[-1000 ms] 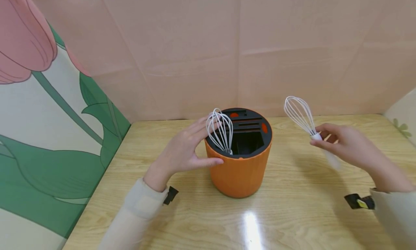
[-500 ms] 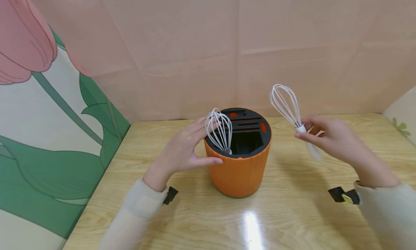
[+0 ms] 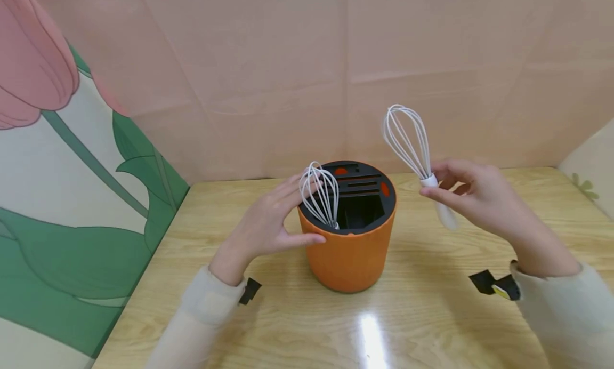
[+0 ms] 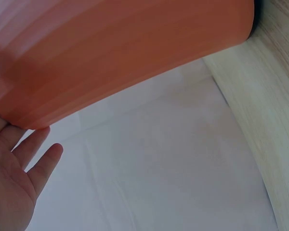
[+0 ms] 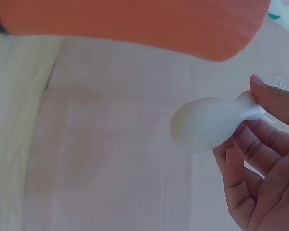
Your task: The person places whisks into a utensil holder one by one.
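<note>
An orange round utensil holder [image 3: 349, 262] with a black slotted top stands upright on the table. One white whisk [image 3: 330, 215] stands in it, wires up, at the front left of its opening. My left hand [image 3: 266, 225] rests against the holder's left rim, thumb at the front, fingers fairly straight beside the whisk's wires. In the left wrist view its fingertips [image 4: 42, 132] touch the orange wall. Right of the holder, my right hand [image 3: 479, 198] pinches a second whisk [image 3: 428, 181] just below the wires, off the table. Its rounded pale handle [image 5: 207, 124] hangs downward.
The holder's top has a large dark compartment [image 3: 364, 211], narrow slots [image 3: 364, 184] and small orange-red openings [image 3: 385, 189]. A wooden table [image 3: 422, 326] runs back to a pinkish backdrop [image 3: 259, 91]. A tulip-patterned panel [image 3: 96, 257] borders the left side.
My right hand has moved left and upward with its whisk, closer to the holder. The left hand, the holder and the whisk in it have stayed put.
</note>
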A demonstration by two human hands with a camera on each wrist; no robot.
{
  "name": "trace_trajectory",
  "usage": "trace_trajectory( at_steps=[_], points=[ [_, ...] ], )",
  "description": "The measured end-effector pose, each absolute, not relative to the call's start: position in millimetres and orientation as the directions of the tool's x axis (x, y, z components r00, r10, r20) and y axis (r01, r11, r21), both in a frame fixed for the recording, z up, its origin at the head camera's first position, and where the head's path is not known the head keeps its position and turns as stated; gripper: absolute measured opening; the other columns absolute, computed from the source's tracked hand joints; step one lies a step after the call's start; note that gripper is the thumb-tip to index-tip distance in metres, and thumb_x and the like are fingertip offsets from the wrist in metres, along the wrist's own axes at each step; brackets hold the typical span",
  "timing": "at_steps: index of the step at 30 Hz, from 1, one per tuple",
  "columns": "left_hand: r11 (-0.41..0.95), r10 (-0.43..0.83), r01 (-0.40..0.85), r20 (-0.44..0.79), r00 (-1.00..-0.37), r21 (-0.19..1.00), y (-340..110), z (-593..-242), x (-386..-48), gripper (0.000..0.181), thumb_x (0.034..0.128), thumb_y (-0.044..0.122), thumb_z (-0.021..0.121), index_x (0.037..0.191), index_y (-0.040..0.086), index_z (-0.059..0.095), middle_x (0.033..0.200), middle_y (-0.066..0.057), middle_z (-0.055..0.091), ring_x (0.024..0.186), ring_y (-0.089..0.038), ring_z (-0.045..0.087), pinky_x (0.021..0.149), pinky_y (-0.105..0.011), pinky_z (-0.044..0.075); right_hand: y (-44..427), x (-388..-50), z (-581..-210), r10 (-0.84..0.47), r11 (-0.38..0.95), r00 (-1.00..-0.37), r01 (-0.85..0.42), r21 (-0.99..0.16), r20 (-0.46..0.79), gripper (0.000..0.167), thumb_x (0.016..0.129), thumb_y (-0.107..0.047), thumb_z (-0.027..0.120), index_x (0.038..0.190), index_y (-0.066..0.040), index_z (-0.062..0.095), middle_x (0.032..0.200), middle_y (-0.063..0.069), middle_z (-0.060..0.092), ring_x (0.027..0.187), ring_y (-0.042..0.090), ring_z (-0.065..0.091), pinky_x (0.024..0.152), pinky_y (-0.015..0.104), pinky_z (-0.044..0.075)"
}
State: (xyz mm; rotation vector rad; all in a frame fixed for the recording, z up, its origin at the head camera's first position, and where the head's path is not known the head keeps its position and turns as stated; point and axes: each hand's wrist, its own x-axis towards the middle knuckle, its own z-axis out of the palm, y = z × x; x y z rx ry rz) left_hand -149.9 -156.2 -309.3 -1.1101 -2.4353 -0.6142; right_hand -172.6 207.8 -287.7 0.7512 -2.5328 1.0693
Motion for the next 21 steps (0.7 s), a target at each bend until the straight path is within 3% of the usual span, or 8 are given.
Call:
trace_trajectory(
  at_steps=[7, 15, 21],
  points=[
    [0.586, 0.602, 0.778, 0.520, -0.606, 0.228, -156.6, -311.1, -150.3, 0.093, 0.0841, 0.079, 0.044, 0.148, 0.011, 0.048, 0.159, -0.008, 0.038, 0.148, -0.027, 0.037, 0.118, -0.046, 0.037, 191.7, -158.8, -272.5, -0.295, 0.537, -0.804, -0.586, -0.606, 0.516, 0.026, 0.080, 0.000, 0.080, 0.103, -0.009, 0.073, 0.076, -0.016, 0.066, 0.072, -0.002, 0.058, 0.064, 0.007, 0.049],
    [0.572, 0.604, 0.791, 0.542, -0.584, 0.216, -156.7, -312.8, -151.7, 0.092, 0.0841, 0.078, 0.046, 0.147, 0.011, 0.049, 0.159, -0.008, 0.039, 0.147, -0.027, 0.037, 0.118, -0.046, 0.038, 167.2, -151.9, -255.4, -0.197, 0.412, -0.725, -0.672, -0.616, 0.660, 0.026, 0.076, 0.010, 0.079, 0.099, -0.001, 0.072, 0.077, -0.019, 0.067, 0.072, -0.002, 0.060, 0.065, 0.006, 0.049],
    [0.579, 0.599, 0.785, 0.537, -0.594, 0.221, -156.7, -312.8, -151.5, 0.093, 0.0838, 0.078, 0.046, 0.148, 0.011, 0.049, 0.159, -0.008, 0.038, 0.147, -0.027, 0.037, 0.118, -0.046, 0.037, 154.8, -152.1, -247.0, -0.147, 0.080, -0.681, -0.731, -0.678, 0.717, 0.025, 0.078, 0.010, 0.077, 0.101, 0.002, 0.072, 0.079, -0.006, 0.073, 0.071, 0.007, 0.065, 0.066, 0.011, 0.055]
  ],
)
